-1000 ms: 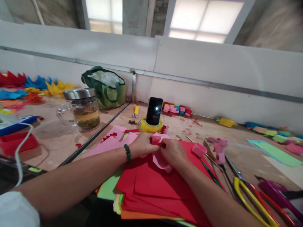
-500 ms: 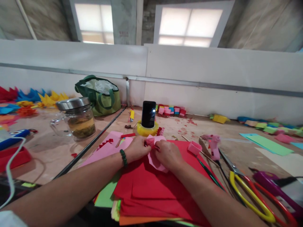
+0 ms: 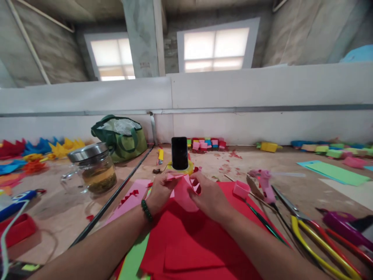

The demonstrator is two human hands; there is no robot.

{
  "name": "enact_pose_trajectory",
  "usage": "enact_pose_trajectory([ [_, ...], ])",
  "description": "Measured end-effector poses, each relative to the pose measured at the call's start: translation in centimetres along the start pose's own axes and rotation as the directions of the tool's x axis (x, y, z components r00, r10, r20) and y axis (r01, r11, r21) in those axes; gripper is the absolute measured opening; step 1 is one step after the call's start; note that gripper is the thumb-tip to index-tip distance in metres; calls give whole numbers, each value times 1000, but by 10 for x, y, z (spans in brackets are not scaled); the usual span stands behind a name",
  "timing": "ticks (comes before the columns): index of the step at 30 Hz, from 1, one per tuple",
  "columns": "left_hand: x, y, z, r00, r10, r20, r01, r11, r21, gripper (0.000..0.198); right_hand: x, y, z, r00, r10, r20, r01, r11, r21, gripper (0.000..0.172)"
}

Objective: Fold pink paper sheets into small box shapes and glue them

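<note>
A: Progress?

B: Looks partway. The bent piece of pink paper (image 3: 186, 196) is at lower centre, held up over the stack of flat red paper sheets (image 3: 195, 245). Curved already, but not a closed shape as far as shows. Can't tell whether any edges are joined; the far side is hidden.

A: Anything formed nearby?

B: The small open pink paper box (image 3: 241, 189), right of centre at the stack's upper right corner, looks formed. A row of small multicoloured paper boxes (image 3: 205, 145) stands mid-frame. The pink plastic glue gun (image 3: 266, 186), right of centre, and the metal scissors with yellow and red handles (image 3: 297, 213), lower right, lie untouched.

A: Hands?

B: The left hand (image 3: 161, 193) comes from lower left, thumb and fingers nearly together, pinching the pink paper's left edge; some fingertips hidden. The right hand (image 3: 210, 196) comes from lower right, fingers curled, thumb and forefinger slightly parted with the paper's right edge gripped between. Both angle inward, facing each other across the paper.
</note>
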State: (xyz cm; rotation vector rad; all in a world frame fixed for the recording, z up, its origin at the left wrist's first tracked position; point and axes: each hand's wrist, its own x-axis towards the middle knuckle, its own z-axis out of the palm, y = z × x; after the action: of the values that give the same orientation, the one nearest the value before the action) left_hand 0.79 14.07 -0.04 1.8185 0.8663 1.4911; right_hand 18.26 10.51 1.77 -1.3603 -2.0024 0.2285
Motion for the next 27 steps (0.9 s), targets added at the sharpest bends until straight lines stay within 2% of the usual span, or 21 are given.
enact_pose_trajectory([
  [3,-3,2,-2,990,132,-51,-131,991,9,19,0,-1,1,995,-23,-102,30,997,70,18],
  [6,-7,5,-2,976,208,-61,-203,976,75,21,-2,0,-1,986,-95,-137,104,993,54,27],
  [8,-9,7,-2,973,225,-57,-215,966,146,22,-3,0,-3,985,-135,-104,134,991,-17,34],
  [11,-11,11,-3,976,214,-39,-200,952,230,23,-6,-4,-6,992,-123,11,123,986,-108,45],
  [13,-10,13,-5,978,208,-9,-200,950,239,24,-7,-7,-7,990,-113,82,118,991,-57,55],
  [15,-8,13,-6,978,204,29,-206,953,223,25,-6,-8,-7,987,-127,94,117,988,103,59],
  [17,-5,12,-7,983,172,57,-180,964,198,22,-3,-6,-7,993,-108,48,89,951,296,50],
  [19,-3,10,-7,992,89,89,-103,980,169,17,2,-2,-7,998,-58,30,38,891,452,46],
  [21,-2,8,-7,992,-7,126,-10,990,140,14,6,2,-8,996,-40,84,-13,836,549,42],
  [24,0,8,-6,966,-110,235,82,989,125,10,9,5,-8,980,-50,195,-64,840,538,31],
  [27,0,13,-5,941,-146,306,90,977,192,8,8,5,-7,979,-8,206,-82,902,425,28],
])
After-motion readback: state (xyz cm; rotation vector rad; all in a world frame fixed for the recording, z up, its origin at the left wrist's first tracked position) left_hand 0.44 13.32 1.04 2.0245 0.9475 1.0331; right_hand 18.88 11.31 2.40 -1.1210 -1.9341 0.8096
